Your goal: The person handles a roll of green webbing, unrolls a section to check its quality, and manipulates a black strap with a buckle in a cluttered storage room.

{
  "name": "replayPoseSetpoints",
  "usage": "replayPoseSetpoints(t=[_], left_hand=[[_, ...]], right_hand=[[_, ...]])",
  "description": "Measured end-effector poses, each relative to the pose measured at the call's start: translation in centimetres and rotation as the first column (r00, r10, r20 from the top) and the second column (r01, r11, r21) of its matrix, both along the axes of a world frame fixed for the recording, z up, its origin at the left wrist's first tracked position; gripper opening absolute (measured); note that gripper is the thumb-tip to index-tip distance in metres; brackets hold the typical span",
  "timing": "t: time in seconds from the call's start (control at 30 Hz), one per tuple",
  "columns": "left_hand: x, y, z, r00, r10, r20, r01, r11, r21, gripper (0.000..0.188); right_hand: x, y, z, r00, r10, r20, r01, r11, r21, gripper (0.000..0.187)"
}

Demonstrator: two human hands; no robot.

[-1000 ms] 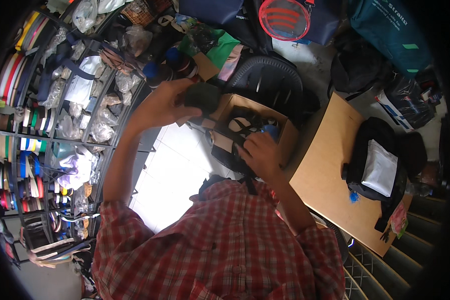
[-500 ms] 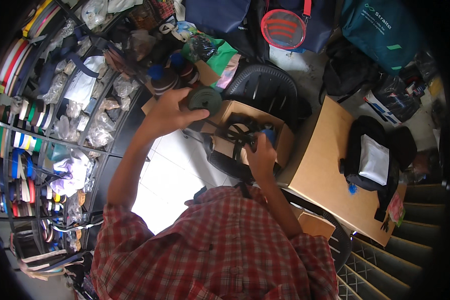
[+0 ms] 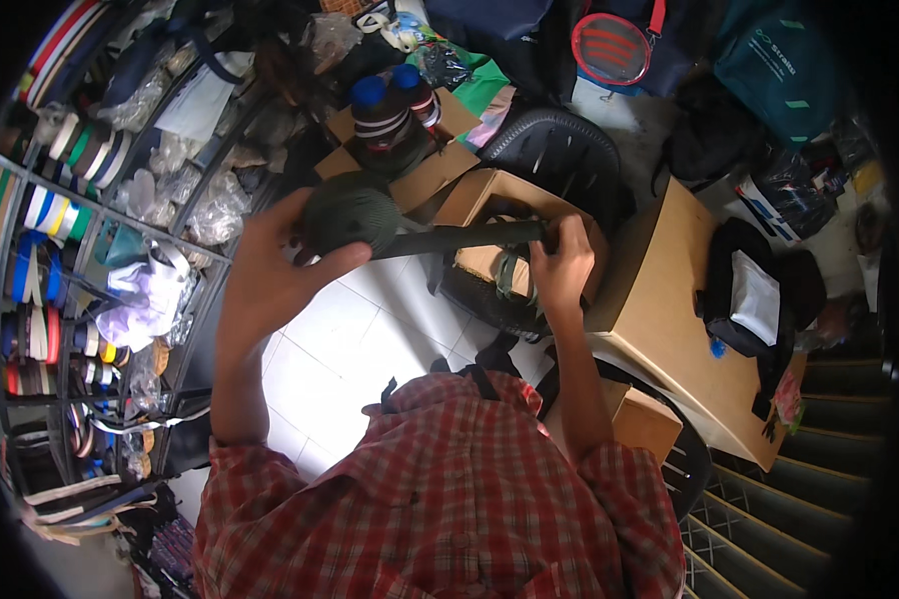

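Note:
A roll of dark green webbing point(image 3: 348, 215) sits in my left hand point(image 3: 270, 275), thumb along its near side and fingers round its outer side. From the roll a length of the webbing runs almost level to the right. Its end is pinched by the fingers of my right hand point(image 3: 565, 262). Beneath the stretched webbing stands an open carton point(image 3: 471, 192) on a black chair. Loose olive straps point(image 3: 509, 272) and cardboard show in it, partly covered by the webbing and my right hand.
Behind the roll, another open carton point(image 3: 435, 180) holds large blue-topped spools point(image 3: 382, 118). A big cardboard box point(image 3: 649, 290) with a black bag point(image 3: 734, 304) on it stands at the right. Racks of ribbon rolls point(image 3: 55, 215) and plastic packets line the left. Stairs point(image 3: 819, 449) are at lower right.
The webbing is now stretched out between my hands. My left hand has come nearer with the roll, and my right hand has risen out of the carton, moving right with the end.

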State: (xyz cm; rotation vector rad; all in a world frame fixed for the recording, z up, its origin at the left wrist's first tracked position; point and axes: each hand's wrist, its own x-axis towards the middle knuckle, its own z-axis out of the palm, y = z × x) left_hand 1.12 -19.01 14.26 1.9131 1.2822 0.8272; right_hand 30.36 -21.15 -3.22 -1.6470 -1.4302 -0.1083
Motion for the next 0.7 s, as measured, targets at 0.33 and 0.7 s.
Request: replayPoseSetpoints(t=[0.33,0.7], left_hand=[[-13.0,-6.9,4.4,0.955,0.098,0.28,-0.187,0.932,0.311,0.049],[-24.1,-7.0,1.9,0.757,0.31,0.576,-0.462,0.876,0.136,0.04]], right_hand=[[-4.9,1.4,12.5,0.948,0.319,-0.004,-0.299,0.893,0.337,0.031],[-6.8,-2.4,14.7,0.554,0.828,0.085,-0.827,0.559,-0.057,0.024]])
